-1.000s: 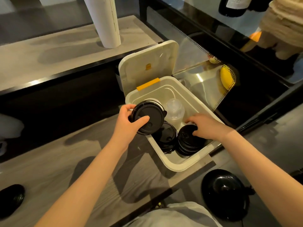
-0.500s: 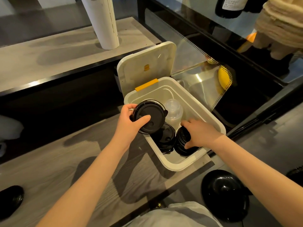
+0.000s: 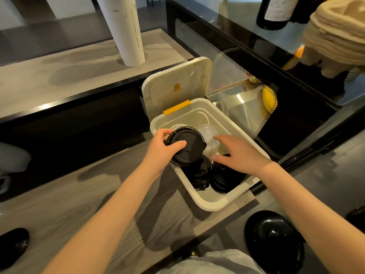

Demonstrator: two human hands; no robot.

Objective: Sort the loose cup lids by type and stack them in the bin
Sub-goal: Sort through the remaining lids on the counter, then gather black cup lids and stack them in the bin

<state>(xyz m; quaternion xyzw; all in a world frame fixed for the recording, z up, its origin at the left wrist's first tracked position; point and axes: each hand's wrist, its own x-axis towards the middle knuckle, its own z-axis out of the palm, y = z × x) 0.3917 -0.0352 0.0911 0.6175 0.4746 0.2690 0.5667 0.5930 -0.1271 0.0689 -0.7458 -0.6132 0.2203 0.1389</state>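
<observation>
A white bin (image 3: 207, 203) with its hinged lid (image 3: 177, 84) flipped up sits on the wooden counter. My left hand (image 3: 160, 149) grips a stack of black cup lids (image 3: 187, 145) tilted over the bin's near-left rim. Inside the bin stand two piles of black lids (image 3: 199, 175) (image 3: 225, 178) and, behind them, clear dome lids (image 3: 209, 135). My right hand (image 3: 237, 153) hovers open above the right black pile, fingers spread, holding nothing.
A tall white roll (image 3: 124, 30) stands on the far counter. A glass display case (image 3: 266, 91) borders the bin on the right. A black stool (image 3: 274, 240) sits below right and a dark shoe (image 3: 11, 246) at the lower left.
My right hand has let go of the right black pile and lifted up, fingers now spread above it. The left hand keeps its stack, nearly unmoved.
</observation>
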